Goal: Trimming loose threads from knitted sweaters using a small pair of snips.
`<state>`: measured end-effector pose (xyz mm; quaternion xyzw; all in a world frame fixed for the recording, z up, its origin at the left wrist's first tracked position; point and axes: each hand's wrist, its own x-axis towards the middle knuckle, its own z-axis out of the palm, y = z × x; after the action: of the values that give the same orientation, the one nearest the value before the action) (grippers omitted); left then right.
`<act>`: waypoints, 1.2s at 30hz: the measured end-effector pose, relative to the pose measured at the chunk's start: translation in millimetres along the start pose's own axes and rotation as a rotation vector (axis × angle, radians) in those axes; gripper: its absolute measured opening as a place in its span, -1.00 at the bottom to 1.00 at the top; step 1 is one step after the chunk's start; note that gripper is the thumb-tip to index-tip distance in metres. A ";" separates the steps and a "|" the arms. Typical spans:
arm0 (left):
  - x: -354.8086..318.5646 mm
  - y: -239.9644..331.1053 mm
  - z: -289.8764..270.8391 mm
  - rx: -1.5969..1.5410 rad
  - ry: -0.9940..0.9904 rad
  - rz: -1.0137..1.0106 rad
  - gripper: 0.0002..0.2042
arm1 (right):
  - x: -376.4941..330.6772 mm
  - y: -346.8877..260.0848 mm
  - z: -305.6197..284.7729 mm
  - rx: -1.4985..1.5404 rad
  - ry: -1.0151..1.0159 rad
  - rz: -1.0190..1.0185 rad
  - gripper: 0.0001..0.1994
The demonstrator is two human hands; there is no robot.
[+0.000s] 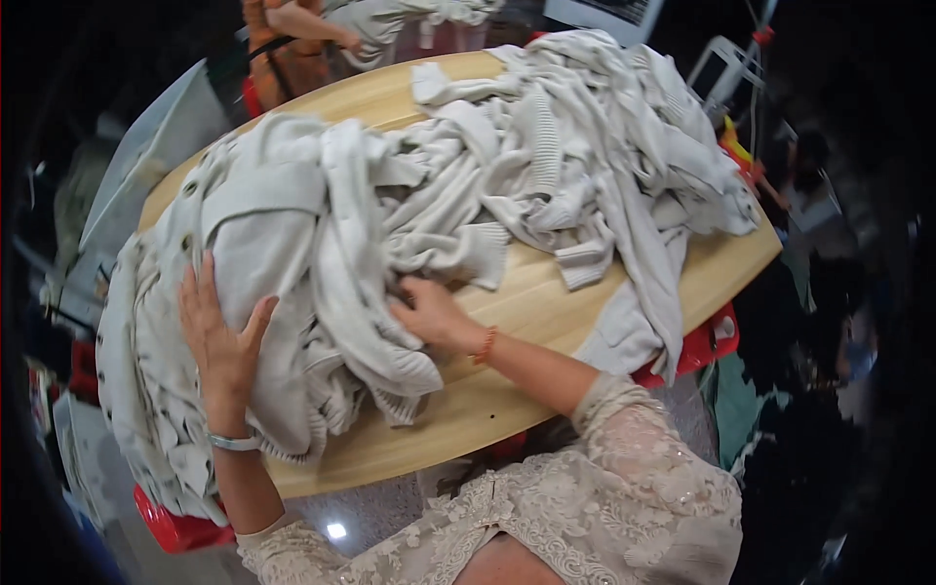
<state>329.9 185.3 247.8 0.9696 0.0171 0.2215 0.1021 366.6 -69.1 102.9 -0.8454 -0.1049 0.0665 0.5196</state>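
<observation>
A stack of off-white knit cardigans (263, 253) with dark round buttons or eyelets covers the table's left part. My left hand (216, 336) lies flat on the top cardigan, fingers stretched and thumb spread. At the stack's right side, my right hand (434, 310) has its fingers curled into the folds of a knit sweater (356, 244); the fingertips are partly hidden. Beyond that hand, a ribbed sleeve end (483, 255) sticks out of the loose knitwear.
A large heap of rumpled knitwear (585, 136) fills the far right of the wooden table (546, 322), one sleeve hanging over the near edge. Red stools (697, 346) stand by the table. Across it, another person (283, 49) handles similar garments. A white container (151, 146) stands at left.
</observation>
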 end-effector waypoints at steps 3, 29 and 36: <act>-1.1 -30.9 44.1 0.001 0.083 0.005 -0.08 | 1.5 -1.4 1.3 0.094 -0.058 -0.048 -0.57; -15.3 162.7 291.1 -1.021 -0.623 0.337 -0.50 | -95.5 -16.7 -200.8 0.985 -0.514 -0.188 -0.74; 2.5 205.6 235.0 -1.028 -0.851 -0.023 -0.53 | -158.4 -10.4 -168.6 0.832 -0.819 -0.314 -0.79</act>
<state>431.3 -60.5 84.1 0.8002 -0.1220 -0.2018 0.5514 249.3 -249.3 188.8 -0.4513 -0.3851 0.3445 0.7275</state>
